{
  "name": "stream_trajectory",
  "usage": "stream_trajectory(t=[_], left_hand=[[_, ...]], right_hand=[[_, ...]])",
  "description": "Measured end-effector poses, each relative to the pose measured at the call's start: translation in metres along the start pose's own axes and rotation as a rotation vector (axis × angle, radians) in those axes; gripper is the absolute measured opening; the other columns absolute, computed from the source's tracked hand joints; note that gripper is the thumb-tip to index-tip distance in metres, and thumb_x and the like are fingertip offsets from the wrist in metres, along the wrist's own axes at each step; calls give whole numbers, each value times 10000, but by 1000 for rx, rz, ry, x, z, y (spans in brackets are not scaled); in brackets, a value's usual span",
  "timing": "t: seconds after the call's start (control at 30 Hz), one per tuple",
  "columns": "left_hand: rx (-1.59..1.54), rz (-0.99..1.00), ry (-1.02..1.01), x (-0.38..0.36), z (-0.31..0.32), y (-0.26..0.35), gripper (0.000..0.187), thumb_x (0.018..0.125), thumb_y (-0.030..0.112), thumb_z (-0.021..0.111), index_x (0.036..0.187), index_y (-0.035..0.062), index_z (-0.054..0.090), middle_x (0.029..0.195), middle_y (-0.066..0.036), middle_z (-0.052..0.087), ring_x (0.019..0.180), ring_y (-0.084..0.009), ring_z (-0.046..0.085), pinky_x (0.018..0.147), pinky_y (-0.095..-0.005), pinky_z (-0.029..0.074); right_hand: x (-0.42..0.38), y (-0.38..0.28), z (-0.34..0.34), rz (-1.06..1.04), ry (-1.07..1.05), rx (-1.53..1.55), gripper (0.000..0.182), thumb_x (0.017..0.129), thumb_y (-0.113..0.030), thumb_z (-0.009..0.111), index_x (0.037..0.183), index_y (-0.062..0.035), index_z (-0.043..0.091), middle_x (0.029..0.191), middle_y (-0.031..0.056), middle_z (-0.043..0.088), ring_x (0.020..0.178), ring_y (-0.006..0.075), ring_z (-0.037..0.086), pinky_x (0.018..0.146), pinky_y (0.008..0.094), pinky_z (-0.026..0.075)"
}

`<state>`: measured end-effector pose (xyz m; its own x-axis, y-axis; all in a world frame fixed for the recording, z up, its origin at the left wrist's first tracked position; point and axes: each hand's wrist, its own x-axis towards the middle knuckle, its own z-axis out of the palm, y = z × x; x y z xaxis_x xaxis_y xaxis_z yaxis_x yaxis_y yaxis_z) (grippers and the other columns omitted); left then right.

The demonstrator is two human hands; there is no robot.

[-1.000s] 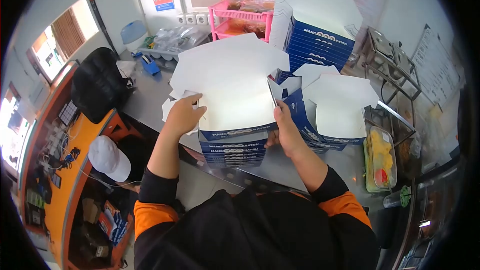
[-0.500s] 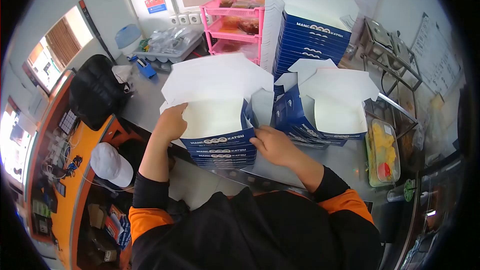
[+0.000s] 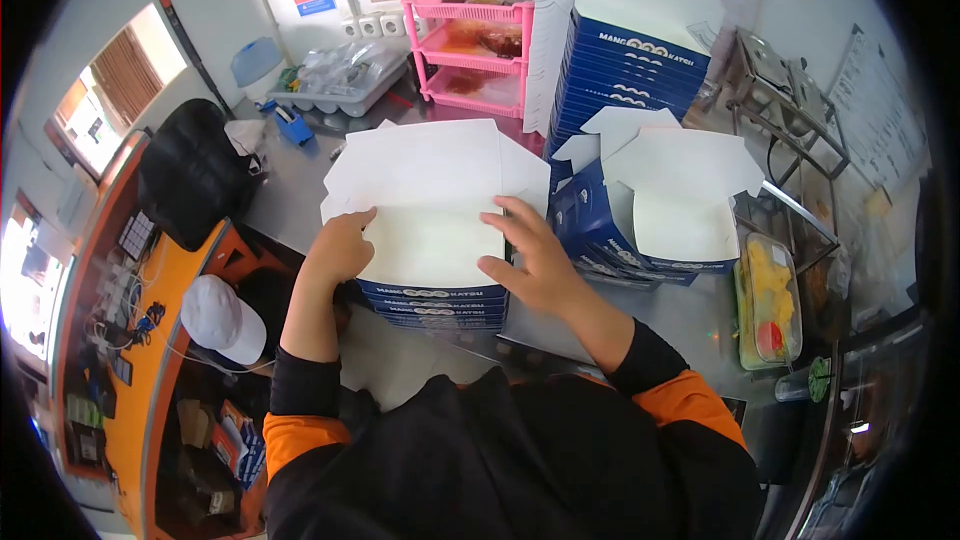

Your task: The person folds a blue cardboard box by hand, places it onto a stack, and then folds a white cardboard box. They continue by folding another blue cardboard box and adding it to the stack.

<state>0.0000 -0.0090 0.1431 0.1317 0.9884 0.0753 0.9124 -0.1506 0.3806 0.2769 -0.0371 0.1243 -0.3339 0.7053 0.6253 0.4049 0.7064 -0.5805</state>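
A top open cardboard food box (image 3: pixel 435 240), white inside and blue outside, rests on a stack of similar blue boxes (image 3: pixel 435 312) near the counter's front edge. Its white lid flap (image 3: pixel 420 160) leans back. My left hand (image 3: pixel 340 248) is closed around the box's left edge, with some fingers hidden. Over the right side of the same box, my right hand (image 3: pixel 530 255) has its fingers spread and holds nothing. To the right stands another open blue box (image 3: pixel 685 220) on a shorter pile, its white flaps raised.
Behind stands a tall stack of blue boxes (image 3: pixel 625 90). A pink tiered rack (image 3: pixel 470 60) holds bagged food, with a grey tray (image 3: pixel 345 90) of plastic bags to its left. At the right lies a clear container (image 3: pixel 768 300) with yellow contents. A cap (image 3: pixel 222 320) shows lower left.
My right hand has let go of the box's front right corner and moved up over it, fingers spreading. The box's raised walls now lie lower. My left hand stays at the left edge.
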Motion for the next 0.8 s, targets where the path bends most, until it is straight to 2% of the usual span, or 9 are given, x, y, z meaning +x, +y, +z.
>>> stream_trajectory(t=[0.1, 0.33, 0.43, 0.5, 0.53, 0.57, 0.6, 0.67, 0.8], left_hand=[[3, 2, -18, -4, 0, -1, 533, 668, 15, 439, 1197, 36, 495, 1037, -227, 567, 973, -353, 535, 852, -363, 414], [-186, -86, -42, -8, 12, -7, 471, 721, 77, 477, 1186, 9, 502, 1158, -219, 511, 1059, -318, 496, 903, -329, 375], [-1003, -52, 145, -7, 44, -27, 492, 787, 214, 489, 1214, -28, 459, 1245, -192, 458, 1154, -278, 429, 968, -325, 308], [-1426, -17, 186, -23, 69, -15, 560, 807, 311, 471, 1241, -39, 418, 1295, -184, 404, 1207, -268, 363, 1003, -339, 251], [-1636, 3, 201, -26, 79, -7, 599, 817, 360, 462, 1254, -44, 397, 1321, -180, 376, 1234, -263, 330, 1021, -346, 223], [-1528, 68, 228, -24, 88, -5, 643, 790, 392, 448, 1286, -9, 363, 1362, -204, 300, 1276, -292, 258, 1046, -368, 158], [-1488, 93, 255, -20, 92, 0, 650, 774, 404, 459, 1278, 1, 377, 1369, -191, 292, 1275, -286, 260, 1045, -366, 162], [-1415, 152, 313, -5, 97, 6, 664, 742, 427, 481, 1262, 21, 404, 1383, -165, 274, 1274, -273, 263, 1043, -362, 171], [-1213, 197, 388, 5, 106, -1, 599, 768, 353, 415, 1245, -9, 408, 1357, -234, 296, 1303, -307, 206, 1053, -368, 118]], right_hand=[[-7, 16, 16, 138, -205, 38, 360, 808, -253, 565, 1080, -18, 539, 1231, 171, 430, 1252, 343, 299, 991, 379, 279], [-17, 22, 21, 197, -173, 55, 396, 830, -303, 531, 1107, -21, 517, 1239, 184, 425, 1244, 355, 298, 999, 389, 269], [-25, 28, 30, 268, -57, 207, 463, 839, -306, 513, 1199, -23, 442, 1293, 195, 367, 1266, 335, 268, 1020, 374, 233], [-33, 33, 38, 349, 75, 410, 517, 844, -305, 504, 1259, -23, 378, 1332, 202, 318, 1280, 316, 244, 1034, 361, 201], [-30, 34, 40, 343, 70, 368, 527, 846, -299, 501, 1272, -23, 359, 1341, 204, 302, 1284, 307, 236, 1039, 357, 190], [-29, 36, 42, 346, 61, 326, 537, 847, -292, 497, 1285, -22, 341, 1351, 205, 287, 1287, 299, 228, 1043, 354, 178], [-27, 38, 43, 352, 50, 282, 548, 849, -286, 493, 1298, -22, 322, 1360, 206, 271, 1290, 291, 220, 1047, 350, 166], [-9, 64, 40, 326, 71, 472, 510, 853, -244, 463, 1290, -13, 337, 1361, 202, 279, 1288, 290, 225, 1050, 357, 156], [-11, 74, 46, 263, 87, 496, 487, 859, -223, 425, 1276, 14, 343, 1360, 199, 283, 1287, 288, 228, 1049, 352, 153]])
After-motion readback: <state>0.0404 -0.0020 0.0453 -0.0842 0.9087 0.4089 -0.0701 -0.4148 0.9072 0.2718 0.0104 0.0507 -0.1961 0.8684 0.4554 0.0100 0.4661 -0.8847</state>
